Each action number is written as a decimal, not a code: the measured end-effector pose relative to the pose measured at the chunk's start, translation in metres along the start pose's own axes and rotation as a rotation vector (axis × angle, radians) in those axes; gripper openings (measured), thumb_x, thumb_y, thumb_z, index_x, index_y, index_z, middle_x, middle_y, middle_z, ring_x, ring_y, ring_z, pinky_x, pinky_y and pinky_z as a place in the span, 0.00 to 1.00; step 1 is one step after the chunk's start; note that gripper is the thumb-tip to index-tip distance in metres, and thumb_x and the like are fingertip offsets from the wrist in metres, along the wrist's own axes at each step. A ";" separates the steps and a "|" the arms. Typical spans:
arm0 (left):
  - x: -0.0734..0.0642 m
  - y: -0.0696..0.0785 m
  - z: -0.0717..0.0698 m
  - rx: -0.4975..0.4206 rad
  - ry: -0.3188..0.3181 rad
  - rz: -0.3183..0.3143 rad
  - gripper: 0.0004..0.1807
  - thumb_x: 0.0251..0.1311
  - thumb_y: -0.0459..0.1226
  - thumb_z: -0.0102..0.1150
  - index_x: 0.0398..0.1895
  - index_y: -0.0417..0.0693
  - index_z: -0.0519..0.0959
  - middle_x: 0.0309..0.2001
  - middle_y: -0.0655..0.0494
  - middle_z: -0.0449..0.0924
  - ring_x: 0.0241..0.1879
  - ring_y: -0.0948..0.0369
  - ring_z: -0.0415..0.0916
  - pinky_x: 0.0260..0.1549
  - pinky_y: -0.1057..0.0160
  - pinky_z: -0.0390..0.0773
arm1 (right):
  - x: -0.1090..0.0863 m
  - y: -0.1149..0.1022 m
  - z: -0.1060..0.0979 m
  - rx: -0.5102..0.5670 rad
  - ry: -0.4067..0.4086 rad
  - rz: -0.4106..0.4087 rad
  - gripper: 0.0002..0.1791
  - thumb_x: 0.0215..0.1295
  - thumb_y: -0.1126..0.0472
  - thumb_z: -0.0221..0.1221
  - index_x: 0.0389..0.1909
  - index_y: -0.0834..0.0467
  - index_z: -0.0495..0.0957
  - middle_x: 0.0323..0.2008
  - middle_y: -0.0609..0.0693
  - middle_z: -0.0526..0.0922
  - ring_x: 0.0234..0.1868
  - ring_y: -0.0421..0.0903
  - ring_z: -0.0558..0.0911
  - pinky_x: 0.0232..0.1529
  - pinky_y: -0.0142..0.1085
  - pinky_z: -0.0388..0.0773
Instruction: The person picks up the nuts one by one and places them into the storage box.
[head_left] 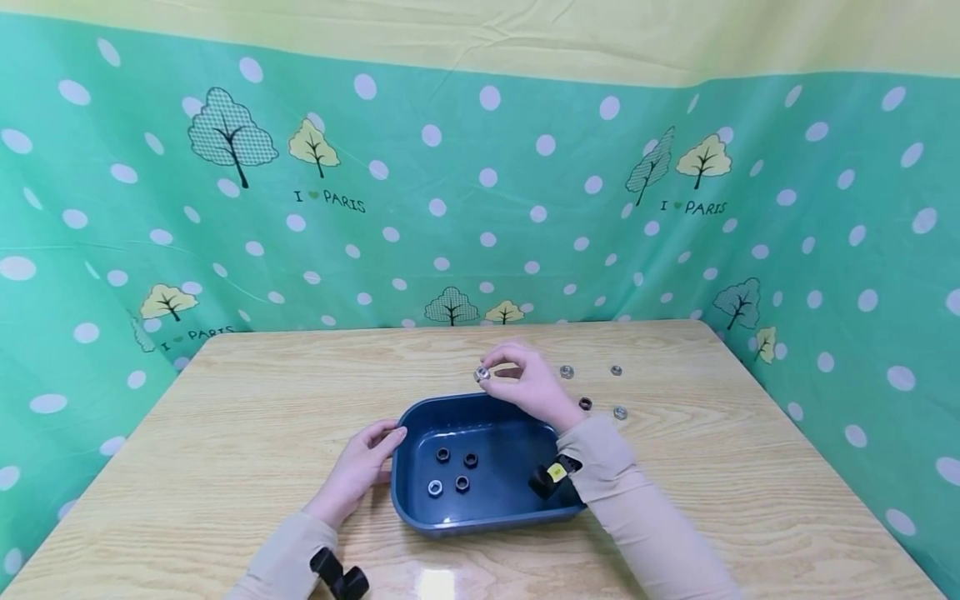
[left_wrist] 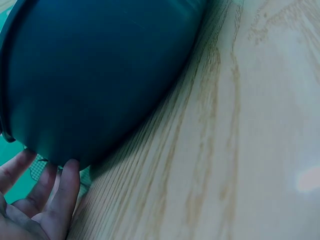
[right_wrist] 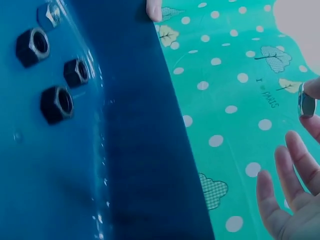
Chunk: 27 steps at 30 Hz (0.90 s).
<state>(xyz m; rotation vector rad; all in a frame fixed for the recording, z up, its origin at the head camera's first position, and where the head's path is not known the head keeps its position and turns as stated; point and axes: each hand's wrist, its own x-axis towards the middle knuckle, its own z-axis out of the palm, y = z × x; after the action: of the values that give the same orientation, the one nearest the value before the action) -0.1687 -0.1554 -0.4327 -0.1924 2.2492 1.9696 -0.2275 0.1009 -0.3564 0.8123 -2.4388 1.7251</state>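
**Right hand (head_left: 528, 385) pinches a silver hexagonal metal nut (head_left: 482, 374) by the far rim of a dark blue, rounded rectangular plastic bin (head_left: 498, 500)**

The person's right hand holds the nut between thumb and index finger, its other three fingers spread loosely apart in the right wrist view. In the head view the nut appears just past the bin's far rim, raised above the pale wood-grain tabletop (head_left: 262, 417).

The left hand (head_left: 360, 462) grips the bin's left side, thumb at the rim and fingers against the outer wall.

Inside the bin, towards its left end, three black hexagonal nuts (head_left: 471, 460) and one silver nut with a dark hole (head_left: 435, 489) lie near one another, none touching.

Beyond the bin, to the right of the right hand, four more nuts rest apart on the tabletop: a silver nut nearest the hand (head_left: 567, 372), a small silver nut (head_left: 617, 371), a black nut (head_left: 585, 403) and another silver nut (head_left: 620, 412).

A green cloth with pale dots and printed trees (head_left: 487, 208) hangs behind.
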 end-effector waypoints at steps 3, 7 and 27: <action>0.000 0.001 0.001 0.003 0.001 0.002 0.24 0.67 0.44 0.52 0.59 0.35 0.69 0.54 0.40 0.74 0.46 0.58 0.76 0.39 0.54 0.84 | 0.000 0.003 0.002 0.049 -0.022 0.005 0.08 0.57 0.69 0.62 0.39 0.66 0.79 0.48 0.64 0.76 0.51 0.52 0.75 0.55 0.51 0.76; 0.000 0.001 0.000 -0.003 -0.002 0.004 0.24 0.67 0.44 0.52 0.58 0.35 0.70 0.54 0.40 0.75 0.45 0.59 0.76 0.39 0.54 0.84 | 0.000 0.007 0.004 0.085 -0.038 0.010 0.08 0.57 0.69 0.62 0.38 0.67 0.78 0.48 0.65 0.76 0.51 0.53 0.74 0.56 0.54 0.74; 0.000 0.003 -0.001 0.011 0.000 0.002 0.24 0.67 0.44 0.51 0.58 0.35 0.70 0.51 0.43 0.76 0.42 0.60 0.76 0.38 0.55 0.84 | -0.006 0.016 0.019 -0.242 -0.276 -0.063 0.06 0.56 0.63 0.63 0.35 0.54 0.80 0.42 0.47 0.79 0.45 0.45 0.77 0.50 0.40 0.79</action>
<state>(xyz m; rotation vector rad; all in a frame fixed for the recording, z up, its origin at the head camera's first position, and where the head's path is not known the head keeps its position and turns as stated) -0.1690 -0.1559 -0.4300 -0.1898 2.2604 1.9583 -0.2243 0.0904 -0.3795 1.1460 -2.6886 1.3375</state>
